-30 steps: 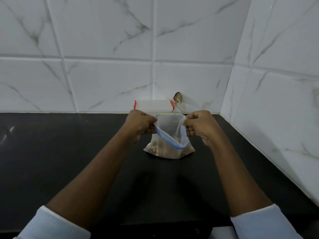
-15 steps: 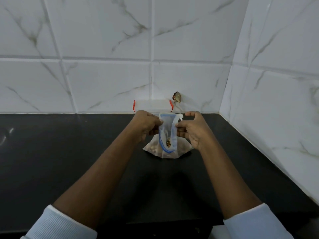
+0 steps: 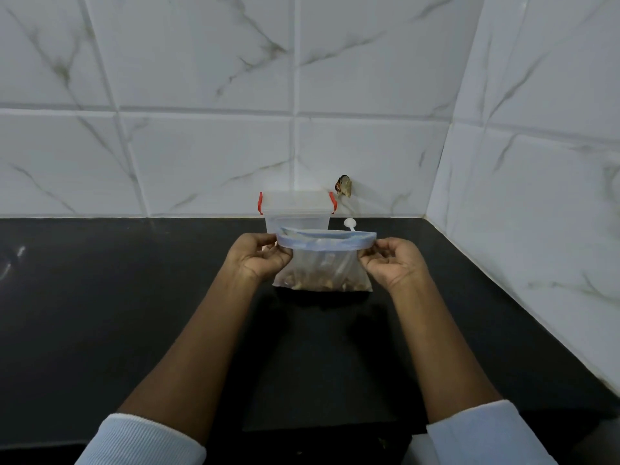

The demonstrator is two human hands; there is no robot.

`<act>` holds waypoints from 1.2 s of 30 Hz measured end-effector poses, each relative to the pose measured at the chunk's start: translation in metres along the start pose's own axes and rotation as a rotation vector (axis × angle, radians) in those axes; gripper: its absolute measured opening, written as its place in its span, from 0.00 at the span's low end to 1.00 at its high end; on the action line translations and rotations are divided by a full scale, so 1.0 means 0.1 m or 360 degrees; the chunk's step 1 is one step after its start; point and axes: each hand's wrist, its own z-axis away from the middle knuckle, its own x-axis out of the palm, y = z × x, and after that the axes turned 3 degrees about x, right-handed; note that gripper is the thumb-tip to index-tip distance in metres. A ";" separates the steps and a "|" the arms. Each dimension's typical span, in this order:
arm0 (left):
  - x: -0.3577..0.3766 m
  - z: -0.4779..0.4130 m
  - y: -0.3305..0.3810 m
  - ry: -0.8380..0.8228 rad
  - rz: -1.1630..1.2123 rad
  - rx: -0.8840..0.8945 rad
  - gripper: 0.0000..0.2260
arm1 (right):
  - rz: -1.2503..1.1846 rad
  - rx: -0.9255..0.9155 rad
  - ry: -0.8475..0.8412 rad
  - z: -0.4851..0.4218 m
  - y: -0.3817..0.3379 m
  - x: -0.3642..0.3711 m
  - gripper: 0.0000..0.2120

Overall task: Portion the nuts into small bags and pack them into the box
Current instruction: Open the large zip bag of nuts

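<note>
With left hand (image 3: 258,260) and right hand (image 3: 392,263) each pinching an end of the bag (image 3: 322,273) near the bench's (image 3: 134,297) back edge, pull taut, press the seemingly gaping seal (image 3: 325,242) shut.

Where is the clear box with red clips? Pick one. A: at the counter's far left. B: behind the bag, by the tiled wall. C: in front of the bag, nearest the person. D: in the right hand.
B: the box stands behind the bag, by the tiled wall.
</note>
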 end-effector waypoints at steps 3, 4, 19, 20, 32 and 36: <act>0.00 0.00 0.07 -0.0065 -0.0203 -0.0011 0.18 | 0.0072 -0.0019 -0.0018 -0.02 -0.03 0.01 0.14; 0.02 0.03 0.11 -0.0084 -0.0381 0.0008 0.16 | 0.0146 -0.0029 -0.0035 -0.01 -0.04 0.02 0.11; 0.28 0.12 0.19 0.0165 -0.2398 0.0882 0.09 | 0.2389 -0.0957 0.0177 -0.03 -0.23 0.10 0.05; 0.28 0.13 0.20 0.0191 -0.2389 0.0890 0.10 | 0.2384 -0.0935 0.0181 -0.02 -0.25 0.11 0.06; 0.22 0.06 0.11 -0.0081 -0.2982 0.1289 0.03 | 0.3335 -0.1299 0.0042 0.03 -0.23 0.28 0.03; 0.23 0.04 0.16 0.0001 -0.2936 0.1435 0.05 | 0.3277 -0.1433 0.0130 -0.01 -0.25 0.31 0.03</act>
